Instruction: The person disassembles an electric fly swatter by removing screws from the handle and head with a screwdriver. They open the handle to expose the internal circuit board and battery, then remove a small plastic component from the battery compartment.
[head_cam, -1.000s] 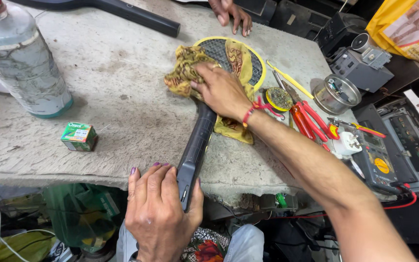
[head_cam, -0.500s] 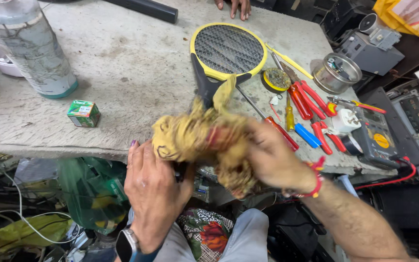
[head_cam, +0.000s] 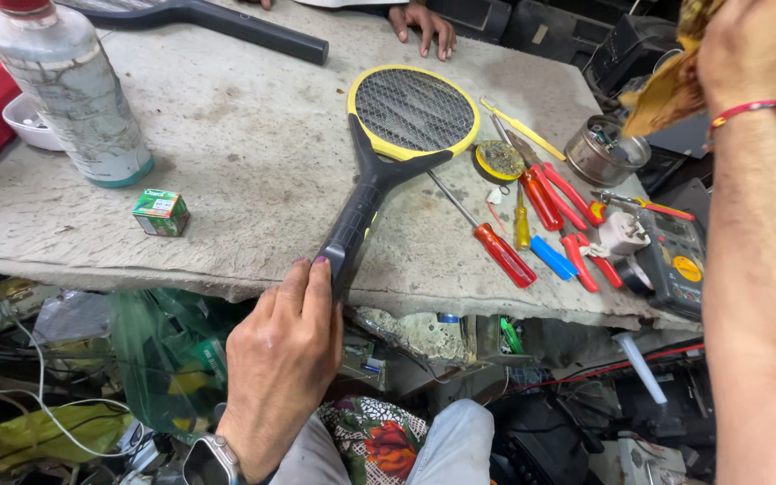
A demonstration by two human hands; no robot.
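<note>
Head view, against the pictures just before: the worn grey workbench point(head_cam: 226, 135) now lies bare where the yellowed rag point(head_cam: 666, 90) was rubbing, so the wiping seems done. The electric fly-swatter racket point(head_cam: 388, 153), black-handled with a yellow-rimmed mesh head, lies flat at the bench's centre, head toward 12 o'clock, handle end toward 6 o'clock. The left hand point(head_cam: 285, 359) has stayed on that handle end, fingers wrapped around it. The right hand point(head_cam: 747, 45) has risen to 2 o'clock, clenched on the rag, clear of the bench.

At 10 o'clock stands a large plastic bottle point(head_cam: 69, 99). At 3 o'clock red-handled pliers point(head_cam: 554, 193), a red screwdriver point(head_cam: 496, 247) and a multimeter point(head_cam: 680, 260) crowd beside the racket. A small green box point(head_cam: 161, 212) sits at 9 o'clock. Another person's hand point(head_cam: 424, 22) rests at 12 o'clock.
</note>
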